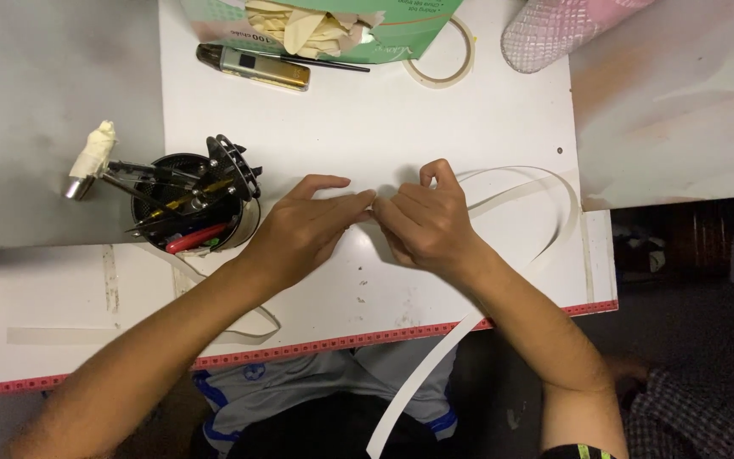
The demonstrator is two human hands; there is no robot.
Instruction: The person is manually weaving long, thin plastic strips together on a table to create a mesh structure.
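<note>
My left hand [303, 229] and my right hand [425, 223] meet at the middle of the white table [435, 119], fingertips pinched together on a long white strip [554, 183]. The strip loops away to the right over the table, curves back, and hangs off the front edge between my arms down to my lap. Where the fingers meet, the strip itself is hidden.
A black cup of tools [193, 208] stands just left of my left hand. At the back lie a green box of gloves [324, 25], a small grey-gold device [252, 66], a tape ring [448, 55] and a pink textured object [554, 30]. A red ruler band edges the table front [299, 348].
</note>
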